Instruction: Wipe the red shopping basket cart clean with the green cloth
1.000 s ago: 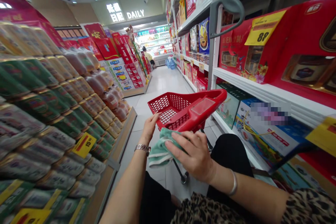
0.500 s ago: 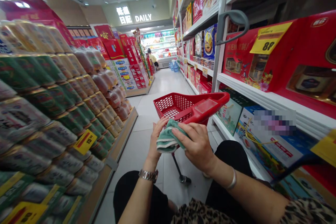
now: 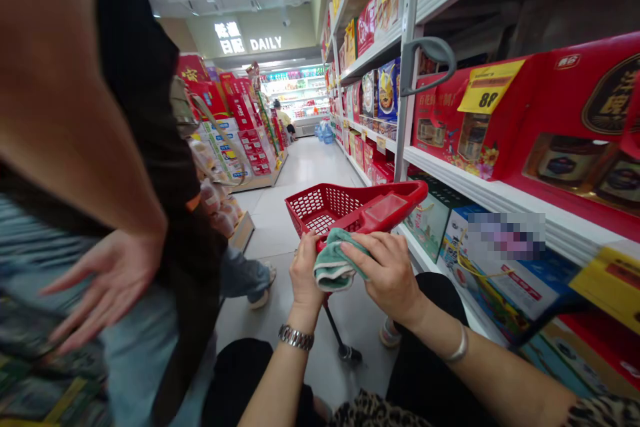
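Note:
A red plastic shopping basket (image 3: pixel 350 203) with a perforated bottom tilts in front of my knees, a black rod and caster showing below it. My left hand (image 3: pixel 306 272) is closed around the basket's near edge, thumb side toward the cloth. In my right hand (image 3: pixel 387 270) is a folded green cloth (image 3: pixel 337 260) with pale edging. The cloth lies against the near rim, just right of my left hand, fingers pressed on top of it. Part of the rim is hidden behind the cloth and both hands.
A person (image 3: pixel 145 167) stands close on the left, an open hand (image 3: pixel 113 280) hanging low. White shelves (image 3: pixel 445 167) with red gift boxes (image 3: pixel 457 120) run along the right. A grey hook-shaped handle (image 3: pixel 430 67) juts from the shelf post. Stacked goods (image 3: pixel 245 127) line the left ahead.
A person has stepped in on the left, covering the stacked cans. My hands and the cloth have shifted slightly right along the basket's rim, and my left fingers now wrap its edge.

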A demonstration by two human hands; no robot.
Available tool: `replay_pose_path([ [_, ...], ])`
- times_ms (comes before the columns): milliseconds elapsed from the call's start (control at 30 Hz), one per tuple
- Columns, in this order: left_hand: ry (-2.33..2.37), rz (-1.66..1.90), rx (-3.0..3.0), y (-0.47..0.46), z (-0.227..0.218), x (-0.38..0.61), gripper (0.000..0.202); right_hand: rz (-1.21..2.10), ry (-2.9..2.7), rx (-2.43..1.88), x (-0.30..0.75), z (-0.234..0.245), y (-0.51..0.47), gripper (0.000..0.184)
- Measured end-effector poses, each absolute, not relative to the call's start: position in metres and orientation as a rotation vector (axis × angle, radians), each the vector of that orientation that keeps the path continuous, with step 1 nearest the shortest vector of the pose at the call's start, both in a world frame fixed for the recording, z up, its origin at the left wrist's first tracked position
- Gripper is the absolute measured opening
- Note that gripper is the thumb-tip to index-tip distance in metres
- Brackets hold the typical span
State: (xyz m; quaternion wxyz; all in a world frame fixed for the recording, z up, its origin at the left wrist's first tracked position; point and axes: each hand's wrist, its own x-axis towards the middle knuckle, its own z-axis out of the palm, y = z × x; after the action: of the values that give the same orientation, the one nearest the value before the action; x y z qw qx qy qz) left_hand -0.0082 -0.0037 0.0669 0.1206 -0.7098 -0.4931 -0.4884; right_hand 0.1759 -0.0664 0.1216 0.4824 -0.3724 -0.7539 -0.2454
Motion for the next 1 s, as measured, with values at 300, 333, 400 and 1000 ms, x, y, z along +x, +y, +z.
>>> replay_pose_path([
  [300, -1.64, -1.645, -2.069, 0.004, 0.074, -0.032, 0.03, -0.623, -1.805, -1.0, 0.187, 0.117, -0.043, 0.043],
  [333, -1.656, -1.665, -2.067, 0.005, 0.075, -0.037, 0.03, -0.624, -1.81, -0.985, 0.185, 0.118, -0.042, 0.044],
  [400, -1.684, -1.705, -2.062, 0.006, 0.074, -0.045, 0.031, -0.628, -1.814, -0.955, 0.18, 0.118, -0.041, 0.045],
  [1000, -1.591, -1.954, -2.081, 0.042, 0.047, -0.077, 0.04, -0.661, -1.77, -0.874, 0.169, 0.119, -0.022, 0.049],
])
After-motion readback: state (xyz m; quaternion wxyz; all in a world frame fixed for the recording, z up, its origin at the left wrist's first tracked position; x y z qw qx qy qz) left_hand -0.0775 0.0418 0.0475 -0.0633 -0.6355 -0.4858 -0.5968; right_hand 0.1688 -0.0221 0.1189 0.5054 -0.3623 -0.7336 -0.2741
